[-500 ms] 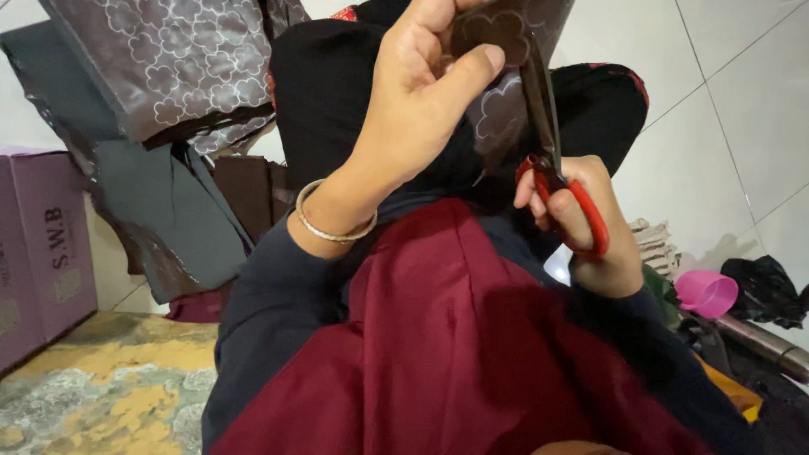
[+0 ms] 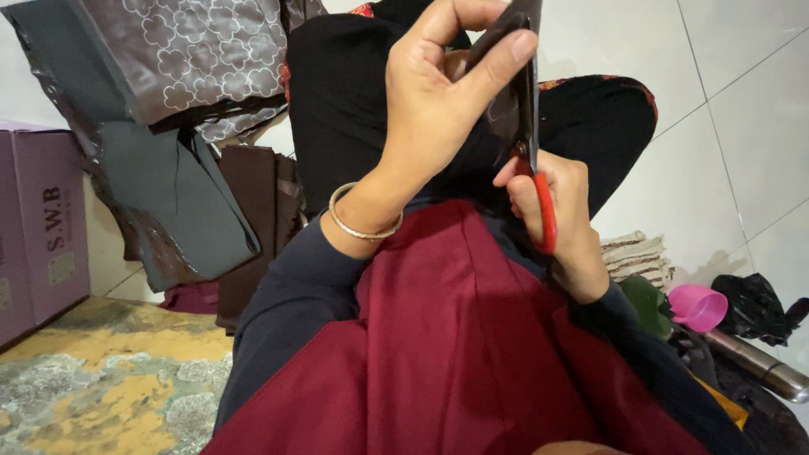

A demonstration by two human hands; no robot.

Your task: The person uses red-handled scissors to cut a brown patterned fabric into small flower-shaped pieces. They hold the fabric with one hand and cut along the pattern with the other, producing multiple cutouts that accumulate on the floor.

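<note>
My left hand, with a metal bangle at the wrist, pinches a small dark piece of patterned fabric between thumb and fingers, held up over my lap. My right hand grips red-handled scissors; the dark blades point up along the fabric's right edge. Whether the blades are closed on the cloth is hard to tell. A maroon cloth covers my lap below both hands.
Sheets of dark patterned fabric and grey material lean at upper left. A purple box stands at far left on a yellow-grey mat. At right lie a pink cup, folded cloth, a black bag, a metal tube.
Both hands have shifted slightly up and right with the fabric piece; the scissors stay upright against its edge. The grip of each hand is unchanged.
</note>
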